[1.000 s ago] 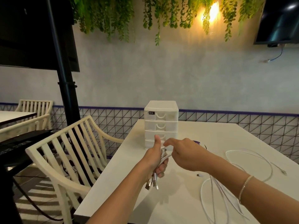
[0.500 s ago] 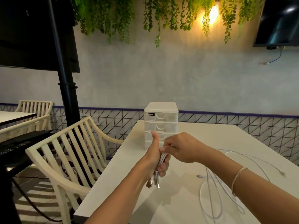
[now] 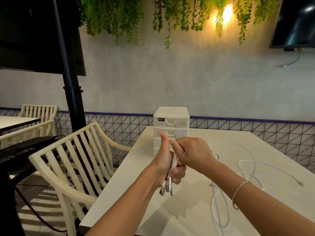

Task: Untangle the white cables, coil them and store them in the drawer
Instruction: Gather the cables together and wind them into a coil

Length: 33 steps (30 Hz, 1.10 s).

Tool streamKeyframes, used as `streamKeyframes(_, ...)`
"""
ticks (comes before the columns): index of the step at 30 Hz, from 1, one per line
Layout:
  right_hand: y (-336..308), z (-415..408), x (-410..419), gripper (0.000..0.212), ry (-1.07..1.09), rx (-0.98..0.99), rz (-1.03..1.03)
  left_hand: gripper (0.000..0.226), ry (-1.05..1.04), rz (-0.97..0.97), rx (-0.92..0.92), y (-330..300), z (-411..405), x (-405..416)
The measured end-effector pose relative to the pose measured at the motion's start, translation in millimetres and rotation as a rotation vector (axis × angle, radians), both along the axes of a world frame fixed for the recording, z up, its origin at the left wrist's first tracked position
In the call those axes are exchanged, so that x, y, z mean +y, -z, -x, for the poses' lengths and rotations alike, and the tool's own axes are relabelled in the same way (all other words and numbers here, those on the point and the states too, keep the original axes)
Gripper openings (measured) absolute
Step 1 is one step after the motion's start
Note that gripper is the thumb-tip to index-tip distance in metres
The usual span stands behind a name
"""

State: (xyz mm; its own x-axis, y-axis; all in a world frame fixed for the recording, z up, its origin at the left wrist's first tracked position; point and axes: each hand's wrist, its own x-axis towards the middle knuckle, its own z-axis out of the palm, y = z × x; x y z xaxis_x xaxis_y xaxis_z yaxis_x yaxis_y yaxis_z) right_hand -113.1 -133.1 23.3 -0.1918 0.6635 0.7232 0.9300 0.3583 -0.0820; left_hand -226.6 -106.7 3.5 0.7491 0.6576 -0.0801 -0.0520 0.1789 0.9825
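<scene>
Fingers [image 3: 179, 174] of the left hand [image 3: 167, 165] grip the white cables [image 3: 174, 163]; right hand [image 3: 192, 155] pinches a strand, apparently coiling; next, wind slack lying right of the drawer unit [image 3: 171, 124].

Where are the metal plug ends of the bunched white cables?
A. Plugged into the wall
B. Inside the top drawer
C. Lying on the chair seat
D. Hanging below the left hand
D: the metal plugs dangle beneath the left hand, whose grip holds the white cables.

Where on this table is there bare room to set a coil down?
Bare: the table strip by its left edge, below the hands, and the far right corner beside the drawer box. Crowded: the right side, where loose cables loop.
</scene>
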Motion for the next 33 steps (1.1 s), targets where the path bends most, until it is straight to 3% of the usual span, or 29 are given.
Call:
streamKeyframes(8, -7.3, -4.5, 4.9, 0.045, -0.092, 0.06, 0.091, 0.09, 0.085, -0.07, -0.036, -3.0, 4.8, -4.7)
streamKeyframes(10, -6.4, -7.7, 5.9, 0.035, -0.121, 0.113, 0.111, 0.07, 0.097, -0.166, 0.023, -2.4, 4.8, -9.4)
streamKeyframes(12, -6.8, -12.1, 6.9, 0.029, -0.142, 0.225, 0.109, 0.064, 0.159, -0.242, 0.046, 0.1, 3.8, -13.4)
streamKeyframes(17, -13.9, -19.4, 8.8, 0.054, -0.129, 0.174, 0.109, 0.065, 0.164, -0.249, 0.059, 3.4, -1.6, -20.2)
streamKeyframes(22, -20.1, -30.3, 10.5, 0.06, -0.09, 0.199, 0.251, 0.056, 0.1, -0.347, 0.079, -4.3, -3.0, -23.3)
streamKeyframes(25, -20.8, -33.4, 11.9, 0.077, -0.058, 0.213, 0.331, 0.048, 0.102, -0.324, 0.052, -3.0, -4.8, -24.0)
streamKeyframes(29, -25.7, -41.6, 12.3, 0.061, -0.062, 0.256, 0.445, 0.053, 0.157, -0.207, 0.012, 0.3, -4.7, -21.3)
streamKeyframes(33, -37.9, -56.6, 7.2, 0.068, -0.086, 0.198, 0.617, 0.043, 0.144, -0.191, 0.0, 1.1, 5.6, -15.7)
